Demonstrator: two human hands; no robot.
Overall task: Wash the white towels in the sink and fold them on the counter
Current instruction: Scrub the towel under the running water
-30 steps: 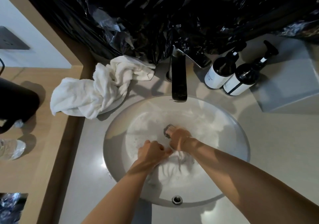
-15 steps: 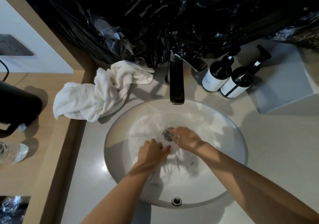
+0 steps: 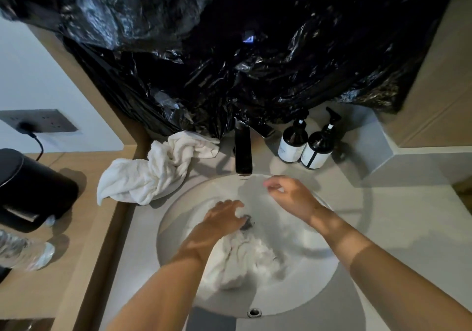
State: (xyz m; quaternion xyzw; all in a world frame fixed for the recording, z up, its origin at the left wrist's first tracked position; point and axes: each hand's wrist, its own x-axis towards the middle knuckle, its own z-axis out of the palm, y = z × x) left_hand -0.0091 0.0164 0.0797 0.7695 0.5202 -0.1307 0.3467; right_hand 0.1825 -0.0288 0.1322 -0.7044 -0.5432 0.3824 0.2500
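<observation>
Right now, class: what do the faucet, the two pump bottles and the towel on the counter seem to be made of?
Faucet: likely polished metal, dark and mirror-glossy.
Pump bottles: dark glossy glass or plastic, cannot tell which, with white labels.
Towel on the counter: white terry cloth, soft crumpled folds and fuzzy matte surface.

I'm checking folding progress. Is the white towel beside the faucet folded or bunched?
Bunched, not folded: the white towel lies crumpled and twisted on the counter left of the faucet.
</observation>
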